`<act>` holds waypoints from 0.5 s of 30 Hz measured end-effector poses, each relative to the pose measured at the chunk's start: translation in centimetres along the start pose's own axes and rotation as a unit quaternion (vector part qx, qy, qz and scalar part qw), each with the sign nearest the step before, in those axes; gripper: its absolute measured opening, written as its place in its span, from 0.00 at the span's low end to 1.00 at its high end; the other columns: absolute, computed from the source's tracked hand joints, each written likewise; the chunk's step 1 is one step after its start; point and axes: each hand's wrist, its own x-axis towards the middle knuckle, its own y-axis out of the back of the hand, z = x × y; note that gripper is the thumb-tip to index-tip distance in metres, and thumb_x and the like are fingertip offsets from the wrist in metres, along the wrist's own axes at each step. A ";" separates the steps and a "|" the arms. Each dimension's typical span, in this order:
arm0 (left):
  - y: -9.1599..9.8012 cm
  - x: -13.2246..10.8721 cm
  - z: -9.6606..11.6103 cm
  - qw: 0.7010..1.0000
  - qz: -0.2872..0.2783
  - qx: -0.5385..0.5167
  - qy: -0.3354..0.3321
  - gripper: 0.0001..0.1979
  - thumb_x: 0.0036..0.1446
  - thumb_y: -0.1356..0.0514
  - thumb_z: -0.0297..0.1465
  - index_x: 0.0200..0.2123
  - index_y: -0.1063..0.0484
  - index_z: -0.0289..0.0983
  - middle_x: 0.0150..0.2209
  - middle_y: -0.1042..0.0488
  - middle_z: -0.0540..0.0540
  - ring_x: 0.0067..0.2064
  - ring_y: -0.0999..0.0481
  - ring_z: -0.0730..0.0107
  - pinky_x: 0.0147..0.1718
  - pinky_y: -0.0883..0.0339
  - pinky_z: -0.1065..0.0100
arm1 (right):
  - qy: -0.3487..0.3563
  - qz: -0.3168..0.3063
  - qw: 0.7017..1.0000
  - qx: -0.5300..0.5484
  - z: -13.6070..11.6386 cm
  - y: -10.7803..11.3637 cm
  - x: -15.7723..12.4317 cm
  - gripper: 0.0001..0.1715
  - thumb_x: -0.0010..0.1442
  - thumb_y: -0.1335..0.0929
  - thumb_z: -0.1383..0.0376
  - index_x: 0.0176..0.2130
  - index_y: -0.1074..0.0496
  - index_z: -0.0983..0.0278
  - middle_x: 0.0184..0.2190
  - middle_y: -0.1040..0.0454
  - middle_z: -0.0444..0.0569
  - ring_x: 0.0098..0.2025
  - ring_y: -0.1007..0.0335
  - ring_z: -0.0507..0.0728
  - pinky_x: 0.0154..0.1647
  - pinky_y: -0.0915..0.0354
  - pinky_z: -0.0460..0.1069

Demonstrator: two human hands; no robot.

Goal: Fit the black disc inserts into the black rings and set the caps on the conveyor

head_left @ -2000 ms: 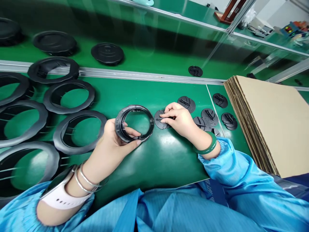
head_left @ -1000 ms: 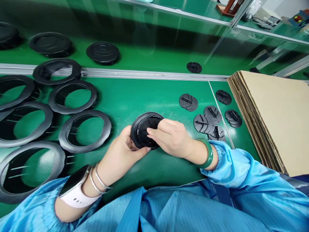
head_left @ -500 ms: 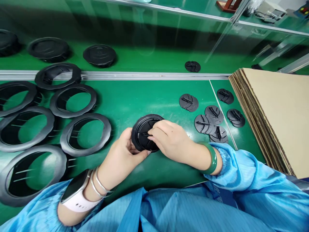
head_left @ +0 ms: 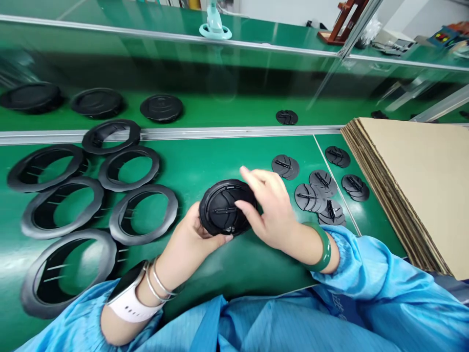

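A round black plastic ring with a flat disc [head_left: 220,210] set inside its opening is tilted toward me. A raised bar runs across the disc's middle. Wrapped round the ring's left and lower edge, my left hand [head_left: 200,232] grips it, thumb along the near rim. My right hand [head_left: 269,208] is at the ring's right side, fingers lifted and spread from the thumb. Its thumb tip lies over the disc's right part; whether it presses there I cannot tell. On the right lie several loose black discs [head_left: 308,196], each with a similar bar.
Several empty black rings [head_left: 144,239] stand on the green table at left. Behind a metal rail [head_left: 234,132] sit black ring units [head_left: 161,107] and another disc [head_left: 287,117]. A stack of cardboard sheets [head_left: 414,181] fills the right. A transparent panel rises at the back.
My right hand has let go of the disc's bar and opened, its fingers rising away. My left hand keeps its grip on the ring. The view has tipped upward.
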 end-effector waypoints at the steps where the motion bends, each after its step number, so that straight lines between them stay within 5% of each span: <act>1: 0.0 0.0 0.0 1.000 -0.006 0.000 0.000 0.39 0.39 0.25 0.32 0.54 0.38 0.40 0.52 0.24 0.44 0.53 0.22 0.55 0.52 0.25 0.54 | -0.053 -0.004 0.998 0.032 0.3 0.0 0.1 0.23 0.69 0.35 0.61 0.61 0.34 0.62 0.52 0.29 0.56 0.54 0.35 0.62 0.57 0.36 0.60; 5: 0.3 -0.2 -0.1 0.998 -0.052 0.024 -0.002 0.38 0.39 0.24 0.34 0.52 0.38 0.41 0.53 0.25 0.43 0.55 0.24 0.53 0.52 0.26 0.53 | -0.182 -0.083 0.969 0.146 1.3 -0.7 0.3 0.10 0.69 0.35 0.64 0.48 0.26 0.61 0.42 0.26 0.49 0.47 0.31 0.58 0.51 0.34 0.55; 10: 0.7 -0.3 -0.6 0.993 -0.051 0.088 -0.057 0.23 0.58 0.35 0.42 0.53 0.36 0.40 0.50 0.25 0.43 0.53 0.25 0.56 0.52 0.29 0.54 | -0.188 -0.062 0.965 0.174 1.0 -1.4 0.0 0.03 0.64 0.30 0.64 0.38 0.28 0.62 0.37 0.30 0.46 0.42 0.34 0.56 0.45 0.36 0.52; 15: 0.8 -0.1 -1.0 0.983 -0.037 0.159 -0.083 0.19 0.61 0.39 0.42 0.51 0.35 0.40 0.46 0.25 0.45 0.48 0.24 0.57 0.48 0.29 0.56 | -0.229 -0.046 0.954 0.186 0.6 -1.7 0.1 0.07 0.59 0.28 0.64 0.34 0.30 0.62 0.33 0.33 0.44 0.37 0.35 0.55 0.38 0.37 0.50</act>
